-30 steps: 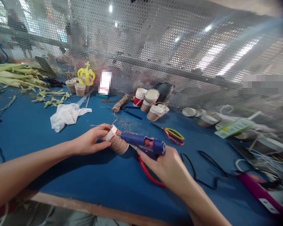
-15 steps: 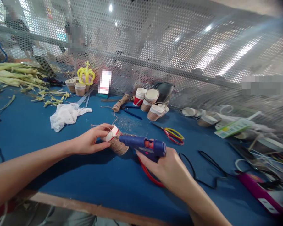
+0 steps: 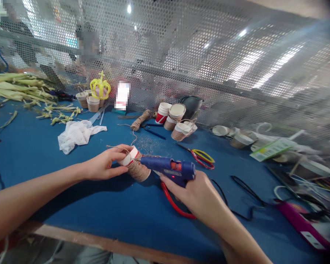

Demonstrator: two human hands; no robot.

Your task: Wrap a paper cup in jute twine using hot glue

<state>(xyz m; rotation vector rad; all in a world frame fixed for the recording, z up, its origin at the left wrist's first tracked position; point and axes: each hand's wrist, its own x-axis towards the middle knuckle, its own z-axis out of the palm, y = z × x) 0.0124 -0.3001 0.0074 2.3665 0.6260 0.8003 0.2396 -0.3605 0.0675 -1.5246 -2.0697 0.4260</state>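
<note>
My left hand [image 3: 114, 161] grips a paper cup [image 3: 139, 170] by its white rim end, and the cup lies tilted on the blue table. Brown twine is wound round much of the cup, and a loose strand [image 3: 134, 138] runs up toward a twine bundle [image 3: 141, 120]. In my right hand [image 3: 194, 189] is a blue glue gun [image 3: 167, 168] with a red light lit on its side. Its nozzle points left and is at the cup's white and red band; whether it touches I cannot tell. Red-handled scissors [image 3: 176, 205] lie partly under the right hand.
Behind the cup stand several twine-wrapped cups [image 3: 181, 130] and dark blue-handled pliers [image 3: 155, 132]. Red and yellow scissors [image 3: 202, 157] lie to the right, near a black cord [image 3: 247, 190] and a purple power strip [image 3: 302, 223]. A crumpled white cloth [image 3: 75, 135] is at left, before a perforated metal screen [image 3: 165, 55].
The glue gun and my right hand have shifted slightly to the right. My left hand keeps its hold on the cup, almost unmoved.
</note>
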